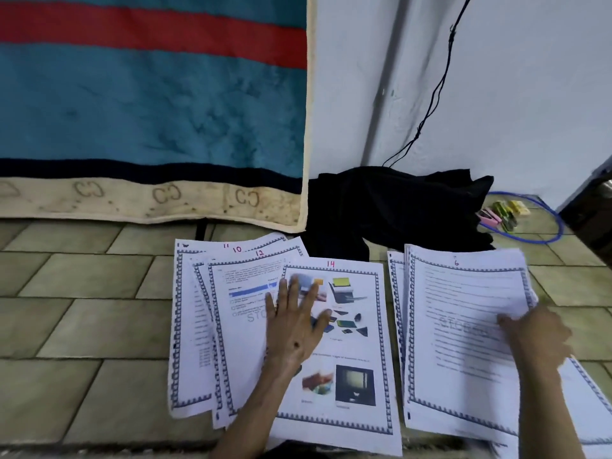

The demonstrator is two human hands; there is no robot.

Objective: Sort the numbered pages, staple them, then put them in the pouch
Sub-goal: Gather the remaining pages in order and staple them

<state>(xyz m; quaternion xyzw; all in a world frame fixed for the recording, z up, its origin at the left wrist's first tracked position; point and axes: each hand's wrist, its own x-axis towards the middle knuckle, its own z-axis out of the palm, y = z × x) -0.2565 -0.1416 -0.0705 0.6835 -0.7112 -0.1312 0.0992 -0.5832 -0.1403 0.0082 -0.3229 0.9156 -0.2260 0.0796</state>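
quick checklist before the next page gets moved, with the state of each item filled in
1. Left hand flat on page 14, pinning the left pile: ok.
2. Right hand at the right edge of page 6: ok; firm grip: cannot tell.
3. Left pile in order: not ok, pages fanned showing 11, 10, 12, 14.
4. Sheets under page 6 in order: cannot tell, numbers hidden.
5. Stapler within sight: cannot tell; small coloured items by the wall are blurred.
6. Pouch located: cannot tell.
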